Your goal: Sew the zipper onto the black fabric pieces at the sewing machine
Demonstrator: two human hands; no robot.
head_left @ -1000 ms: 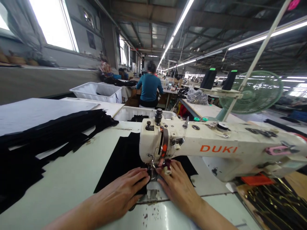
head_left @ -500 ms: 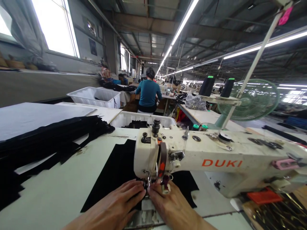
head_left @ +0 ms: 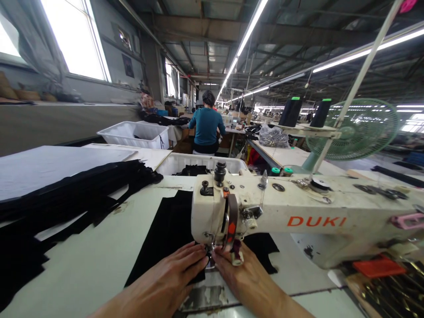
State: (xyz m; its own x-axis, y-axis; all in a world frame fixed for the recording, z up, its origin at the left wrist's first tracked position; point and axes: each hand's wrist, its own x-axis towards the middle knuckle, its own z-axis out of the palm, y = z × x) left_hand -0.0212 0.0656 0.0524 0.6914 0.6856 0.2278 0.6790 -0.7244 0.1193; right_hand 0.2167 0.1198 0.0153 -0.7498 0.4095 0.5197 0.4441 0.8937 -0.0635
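A piece of black fabric (head_left: 162, 234) lies under the head of a white sewing machine (head_left: 265, 205), its far part showing to the right of the needle area. My left hand (head_left: 175, 276) rests on the fabric left of the presser foot (head_left: 212, 256), fingers stretched out and lying flat. Close on the foot's right side, my right hand (head_left: 240, 271) has its thumb and forefinger together at the fabric's near edge. Its other fingers are partly hidden behind the machine head. The stitching point itself is mostly covered by my fingertips.
Stacked black fabric pieces (head_left: 82, 194) lie at the left. White bins (head_left: 132, 134) stand beyond the table. Thread cones (head_left: 290, 112), a green fan (head_left: 354, 128) and a red tray (head_left: 379, 267) are at the right. A person in a teal top (head_left: 206, 126) sits ahead, back turned.
The whole view has shifted, so the machine sits slightly further right. The black fabric has slid a little toward me under the foot, both hands staying beside it.
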